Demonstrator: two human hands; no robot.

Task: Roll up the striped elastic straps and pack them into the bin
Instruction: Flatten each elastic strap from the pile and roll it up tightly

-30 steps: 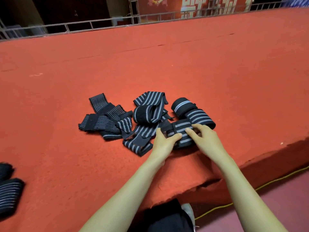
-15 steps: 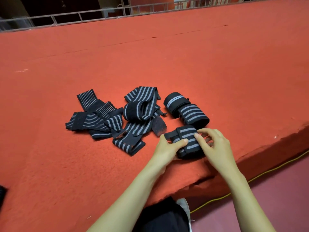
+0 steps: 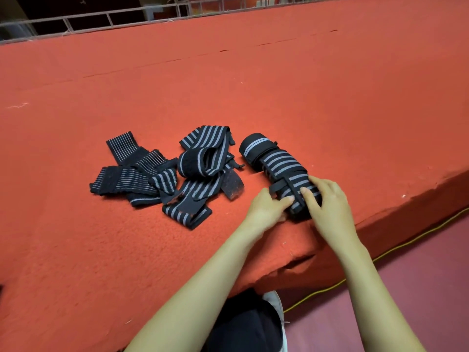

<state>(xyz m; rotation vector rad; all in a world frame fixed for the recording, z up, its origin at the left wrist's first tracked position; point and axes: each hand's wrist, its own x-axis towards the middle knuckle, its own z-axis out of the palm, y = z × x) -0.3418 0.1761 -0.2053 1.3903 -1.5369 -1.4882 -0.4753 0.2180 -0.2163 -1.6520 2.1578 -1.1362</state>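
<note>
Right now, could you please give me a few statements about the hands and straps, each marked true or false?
1. The left hand and the right hand both grip the same rolled strap. True.
2. A bin stands beside the straps. False: no bin is in view.
3. The loose straps lie to the left of both hands. True.
4. Every strap is already rolled up. False: several lie unrolled in a heap.

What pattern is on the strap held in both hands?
The strap: black with grey stripes; head view.
</note>
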